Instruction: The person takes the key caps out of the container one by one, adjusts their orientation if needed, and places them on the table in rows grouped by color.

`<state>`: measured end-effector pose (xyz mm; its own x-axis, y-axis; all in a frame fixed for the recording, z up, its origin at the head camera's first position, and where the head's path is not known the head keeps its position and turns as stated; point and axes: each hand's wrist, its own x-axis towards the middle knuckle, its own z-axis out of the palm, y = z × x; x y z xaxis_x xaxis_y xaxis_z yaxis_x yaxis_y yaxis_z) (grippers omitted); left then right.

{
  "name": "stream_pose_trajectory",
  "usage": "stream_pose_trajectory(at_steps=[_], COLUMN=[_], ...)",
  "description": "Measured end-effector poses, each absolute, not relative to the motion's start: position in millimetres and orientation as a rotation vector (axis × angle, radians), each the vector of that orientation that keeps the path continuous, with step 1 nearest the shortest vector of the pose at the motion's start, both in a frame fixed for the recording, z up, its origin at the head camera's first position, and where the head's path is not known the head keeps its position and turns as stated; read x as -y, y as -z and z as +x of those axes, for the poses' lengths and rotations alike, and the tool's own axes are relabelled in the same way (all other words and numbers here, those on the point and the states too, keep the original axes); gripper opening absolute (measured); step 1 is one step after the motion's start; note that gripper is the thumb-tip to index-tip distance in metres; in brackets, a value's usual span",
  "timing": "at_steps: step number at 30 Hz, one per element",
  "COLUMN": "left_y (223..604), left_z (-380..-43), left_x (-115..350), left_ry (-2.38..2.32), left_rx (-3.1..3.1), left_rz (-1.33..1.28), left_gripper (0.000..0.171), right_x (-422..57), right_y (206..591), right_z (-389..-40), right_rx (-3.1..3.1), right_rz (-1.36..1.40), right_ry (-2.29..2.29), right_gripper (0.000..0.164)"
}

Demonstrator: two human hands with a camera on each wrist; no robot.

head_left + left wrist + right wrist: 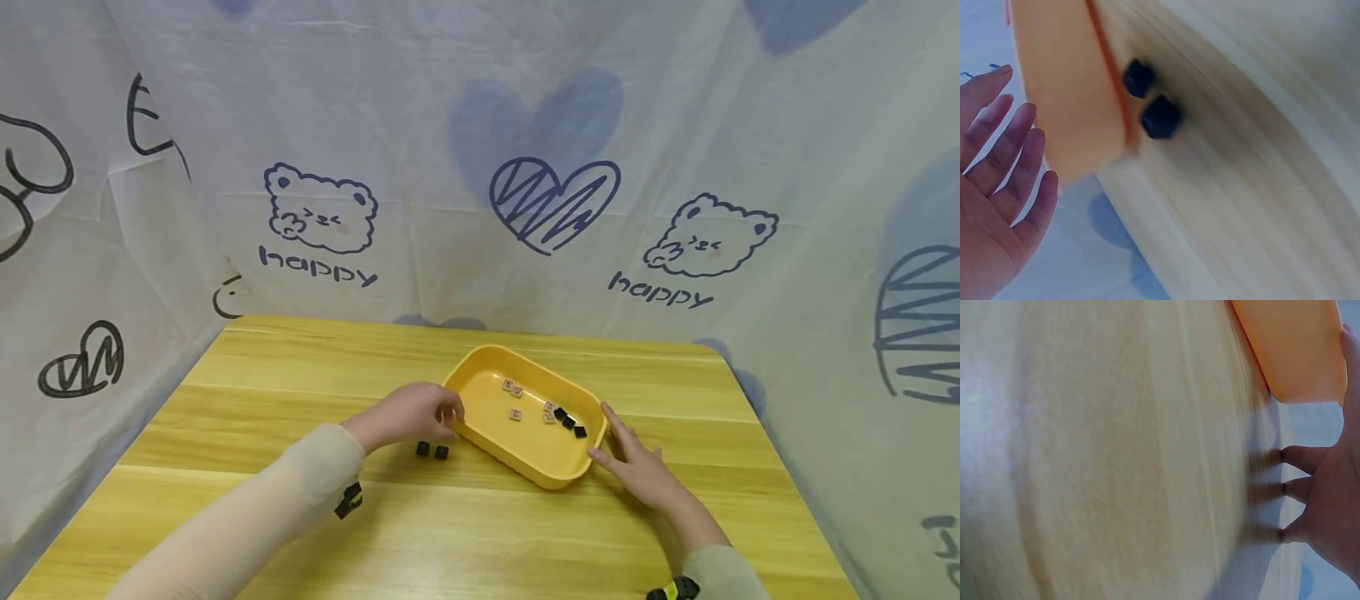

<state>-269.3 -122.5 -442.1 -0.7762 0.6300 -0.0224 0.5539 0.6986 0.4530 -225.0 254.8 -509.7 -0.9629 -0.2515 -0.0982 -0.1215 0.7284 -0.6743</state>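
A yellow plastic tray (517,454) stands at a slant on the table, with several small pinkish square pieces (515,414) and three small black cubes (569,422) inside. My left hand (412,412) is at the tray's left edge, fingers loosely bent. In the left wrist view its palm (985,206) and spread fingers show nothing held. Two more black cubes (432,451) lie on the table just below that hand, outside the tray. At the tray's right end, my right hand (637,471) rests with thumb and index finger spread against the wall; its other fingertips (1291,456) touch the table.
The wooden table (300,358) has a light striped grain. Behind it and along both sides hangs a white cloth (435,250) printed with hearts, bears and the word happy. A black and yellow band (349,500) is on the left wrist, another (675,588) on the right.
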Motion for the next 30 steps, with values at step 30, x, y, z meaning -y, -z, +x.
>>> stream_pose_trajectory(at_steps=[30], left_y=[416.7], left_z=[-295.8], left_x=[9.9], left_ry=[-0.485], left_rx=[-2.635], left_rz=[1.097], left_gripper=[0.019], right_x=[-254.8], right_y=[515.8], right_z=[-227.1], right_rx=[-2.785], right_rz=[-0.287], right_ry=[1.039], right_gripper=[0.079])
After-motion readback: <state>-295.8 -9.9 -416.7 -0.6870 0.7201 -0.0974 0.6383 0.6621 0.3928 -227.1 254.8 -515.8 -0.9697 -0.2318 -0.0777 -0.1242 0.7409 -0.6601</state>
